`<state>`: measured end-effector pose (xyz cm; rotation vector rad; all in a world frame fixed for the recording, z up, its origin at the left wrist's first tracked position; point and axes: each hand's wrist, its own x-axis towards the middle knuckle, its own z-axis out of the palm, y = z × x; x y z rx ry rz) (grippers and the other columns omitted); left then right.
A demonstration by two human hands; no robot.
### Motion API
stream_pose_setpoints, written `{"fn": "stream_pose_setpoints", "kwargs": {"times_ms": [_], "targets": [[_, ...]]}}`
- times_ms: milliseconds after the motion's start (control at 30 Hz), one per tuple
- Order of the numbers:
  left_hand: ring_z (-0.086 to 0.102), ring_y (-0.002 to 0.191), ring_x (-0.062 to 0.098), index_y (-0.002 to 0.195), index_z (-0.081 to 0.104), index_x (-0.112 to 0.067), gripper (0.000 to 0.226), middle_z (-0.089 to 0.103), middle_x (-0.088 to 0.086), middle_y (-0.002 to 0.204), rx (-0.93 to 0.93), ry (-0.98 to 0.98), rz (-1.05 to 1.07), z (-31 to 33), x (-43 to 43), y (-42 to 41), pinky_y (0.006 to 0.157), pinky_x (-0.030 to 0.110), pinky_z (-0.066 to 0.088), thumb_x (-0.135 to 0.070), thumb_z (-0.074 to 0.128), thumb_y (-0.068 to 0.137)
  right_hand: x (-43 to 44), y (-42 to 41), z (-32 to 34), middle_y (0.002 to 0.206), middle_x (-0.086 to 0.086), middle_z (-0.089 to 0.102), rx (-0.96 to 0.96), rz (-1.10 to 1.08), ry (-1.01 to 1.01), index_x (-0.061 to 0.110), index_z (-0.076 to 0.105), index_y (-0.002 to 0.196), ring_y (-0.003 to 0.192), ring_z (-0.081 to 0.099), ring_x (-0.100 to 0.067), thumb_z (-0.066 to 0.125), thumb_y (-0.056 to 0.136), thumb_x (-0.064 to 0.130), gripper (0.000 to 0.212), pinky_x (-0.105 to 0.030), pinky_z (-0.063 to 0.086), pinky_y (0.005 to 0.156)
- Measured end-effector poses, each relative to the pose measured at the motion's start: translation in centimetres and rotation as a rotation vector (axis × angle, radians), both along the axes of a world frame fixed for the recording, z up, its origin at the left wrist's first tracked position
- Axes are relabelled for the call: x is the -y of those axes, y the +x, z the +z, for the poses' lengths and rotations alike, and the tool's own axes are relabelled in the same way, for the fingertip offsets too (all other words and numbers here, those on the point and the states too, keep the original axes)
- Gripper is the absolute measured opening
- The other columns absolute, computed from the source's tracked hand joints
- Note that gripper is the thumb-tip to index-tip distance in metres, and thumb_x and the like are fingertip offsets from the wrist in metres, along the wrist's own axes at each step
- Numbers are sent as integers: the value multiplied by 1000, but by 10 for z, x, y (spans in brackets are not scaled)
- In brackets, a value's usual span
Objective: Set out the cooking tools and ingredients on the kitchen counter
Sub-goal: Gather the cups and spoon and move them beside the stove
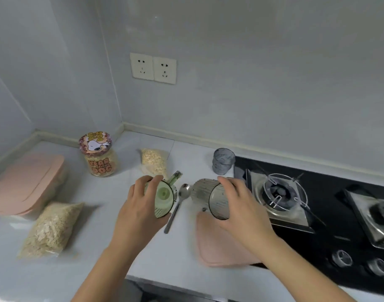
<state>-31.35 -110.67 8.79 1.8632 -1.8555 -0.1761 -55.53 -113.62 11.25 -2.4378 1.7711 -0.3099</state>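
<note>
While gripping a tilted green mug (163, 198) in the left hand (138, 205) and a tilted ribbed cup (205, 194) in the right hand (241, 203), over the tabletop (99, 269) flanking the spoon (178, 205): likely mid-placement. Next, turn both upright, set down apart.

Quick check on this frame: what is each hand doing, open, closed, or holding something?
Left hand: grips the green cup, tipped on its side.
Right hand: grips the ribbed pale cup, also tipped.

Open counter (95, 238) lies between near oat bag (49, 229) and pink mat (219, 247); stove (328, 232) blocks rightward.
</note>
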Motion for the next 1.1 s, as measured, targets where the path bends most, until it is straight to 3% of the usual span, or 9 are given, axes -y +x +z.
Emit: {"fn": "stream_pose_setpoints", "kwargs": {"times_ms": [100,267,333,533,833,1000,1100], "targets": [[45,114,21,135,39,-26,89,41,-3,130,-4,-62,-105,15,-12,-72,63,32,49,-30,85,59,-40,-71,15,141,3,33,8,-126,-73,31,23,147,118,51,-18,69,73,51,89,-31,54,74],[48,115,21,135,36,-30,89,39,-5,131,-63,-90,-243,24,-53,-213,73,37,54,-32,84,60,-125,-202,23,136,5,32,2,-349,-102,34,19,144,117,50,-16,74,72,47,92,-28,53,69],[45,118,18,137,36,-30,88,37,-7,132,-104,-91,-333,27,-73,-271,80,32,51,-31,83,63,-159,-254,27,134,4,34,4,-442,-111,32,21,144,114,51,-17,74,72,47,91,-28,53,68],[42,119,14,138,34,-31,88,33,-12,133,-62,-119,-565,41,-106,-402,77,26,51,-35,83,65,-233,-374,34,138,0,37,-42,-637,-124,33,19,144,114,53,-19,78,69,44,96,-26,50,68],[41,119,16,138,37,-27,86,36,-6,135,-58,-161,-799,47,-99,-584,79,29,52,-35,83,65,-276,-519,26,135,-2,41,-68,-836,-89,32,24,139,107,55,-24,77,65,35,91,-30,53,61],[42,121,16,138,36,-29,88,37,-6,135,-87,-138,-901,30,-80,-704,84,29,52,-34,84,64,-269,-629,27,138,-3,37,-86,-904,-44,34,20,138,103,55,-28,75,62,17,96,-33,55,59],[41,122,15,138,37,-29,85,36,-7,135,-113,-124,-958,33,-56,-786,82,27,51,-32,82,65,-258,-705,36,135,-4,42,-121,-937,-58,32,27,137,97,58,-29,78,54,14,100,-32,54,53]]}}
